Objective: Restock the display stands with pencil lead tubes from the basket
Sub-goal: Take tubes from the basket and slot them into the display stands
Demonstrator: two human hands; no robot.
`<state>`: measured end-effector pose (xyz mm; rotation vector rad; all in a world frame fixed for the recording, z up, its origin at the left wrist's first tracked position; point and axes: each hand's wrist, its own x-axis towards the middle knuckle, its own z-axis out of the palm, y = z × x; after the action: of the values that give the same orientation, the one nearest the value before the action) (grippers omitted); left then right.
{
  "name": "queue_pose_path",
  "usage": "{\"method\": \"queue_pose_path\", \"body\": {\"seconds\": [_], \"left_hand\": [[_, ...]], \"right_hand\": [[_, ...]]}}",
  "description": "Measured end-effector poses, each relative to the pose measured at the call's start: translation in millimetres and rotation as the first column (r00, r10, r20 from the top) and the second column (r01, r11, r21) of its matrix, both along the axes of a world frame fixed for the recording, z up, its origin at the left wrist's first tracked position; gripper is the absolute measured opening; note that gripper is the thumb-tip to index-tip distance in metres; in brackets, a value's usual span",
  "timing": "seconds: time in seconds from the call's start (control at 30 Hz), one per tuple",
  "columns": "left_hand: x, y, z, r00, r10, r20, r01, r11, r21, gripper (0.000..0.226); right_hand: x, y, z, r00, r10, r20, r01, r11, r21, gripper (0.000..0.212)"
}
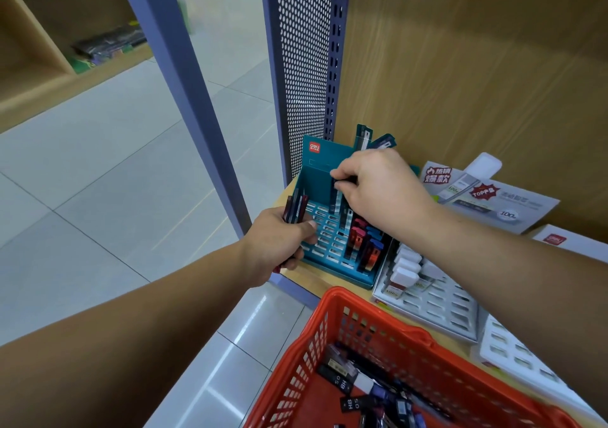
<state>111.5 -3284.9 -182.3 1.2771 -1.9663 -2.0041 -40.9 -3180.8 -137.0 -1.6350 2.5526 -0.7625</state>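
While the left grip (276,246) curls round a bundle of tubes (295,208) just left of the teal display stand (314,184), the right grip (378,190) pinches one pencil lead tube (336,199) by its top end. That tube hangs directly below the pinch, long axis near upright, its foot at a slot in the stand's back rows; a plain downward push by the right grip looks like the next move. Below both grips, the orange basket (362,309) holds more tubes.
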Motion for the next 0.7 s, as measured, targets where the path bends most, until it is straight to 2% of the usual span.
{"method": "queue_pose_path", "body": {"seconds": [0.3, 0.43, 0.57, 0.7], "left_hand": [[2.0, 0.5, 2.7, 0.999, -0.052, -0.003, 0.052, 0.999, 0.010, 0.014], [2.6, 0.2, -0.7, 0.997, -0.071, -0.009, 0.071, 0.997, 0.001, 0.016], [5.3, -1.6, -2.6, 0.997, -0.083, -0.010, 0.083, 0.996, -0.016, 0.024], [7.2, -1.8, -1.9, 0.996, -0.088, 0.002, 0.088, 0.996, -0.017, 0.026]], "right_hand": [[-4.1, -0.3, -0.3, 0.999, -0.036, 0.006, 0.036, 0.999, -0.002, 0.011], [-1.7, 2.5, -1.6, 0.995, -0.066, 0.076, 0.070, 0.997, -0.043, 0.010], [-2.3, -0.4, -0.6, 0.986, -0.097, 0.134, 0.099, 0.995, -0.006, 0.008], [-2.1, 1.0, 1.2, 0.985, -0.103, 0.140, 0.106, 0.994, -0.015, 0.007]]}}
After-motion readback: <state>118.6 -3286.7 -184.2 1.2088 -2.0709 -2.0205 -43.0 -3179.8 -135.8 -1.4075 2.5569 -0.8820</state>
